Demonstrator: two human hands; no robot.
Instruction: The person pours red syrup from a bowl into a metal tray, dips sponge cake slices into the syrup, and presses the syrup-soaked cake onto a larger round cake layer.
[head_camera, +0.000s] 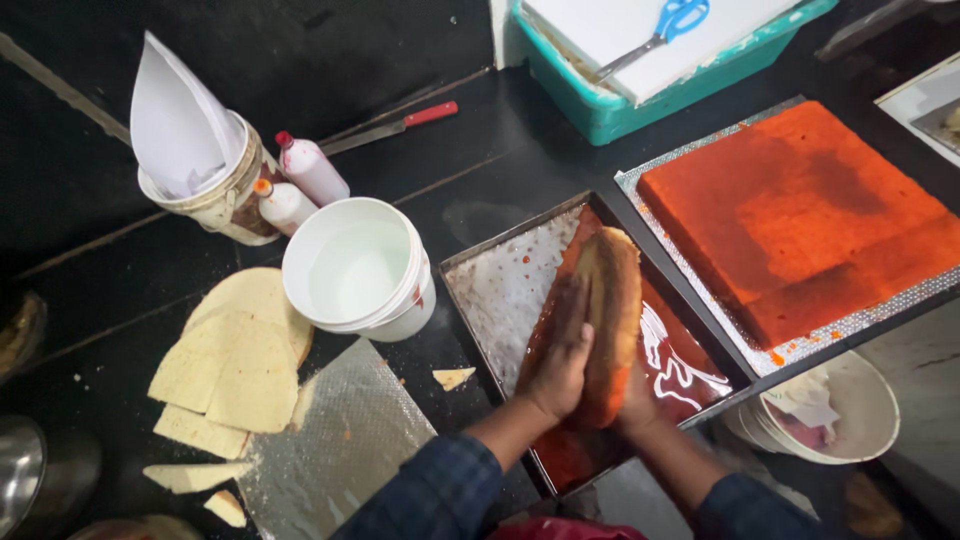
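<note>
A long slab of sponge cake (612, 320), tan on top and soaked orange-red at its near end, stands on edge in a dark metal baking tray (500, 290) with red syrup in it. My left hand (556, 360) presses flat against the slab's left side. My right hand (636, 402) is mostly hidden behind the slab and holds its right side. Both sleeves are blue plaid.
A large square orange-red cake (800, 215) lies on a silver board at the right. A white bucket (358, 270), two squeeze bottles (300, 180), cake trimmings (235, 365), a silver board (340, 440), a red-handled knife (395, 127), a teal crate with scissors (640, 70) and a small bowl (830, 410) surround the tray.
</note>
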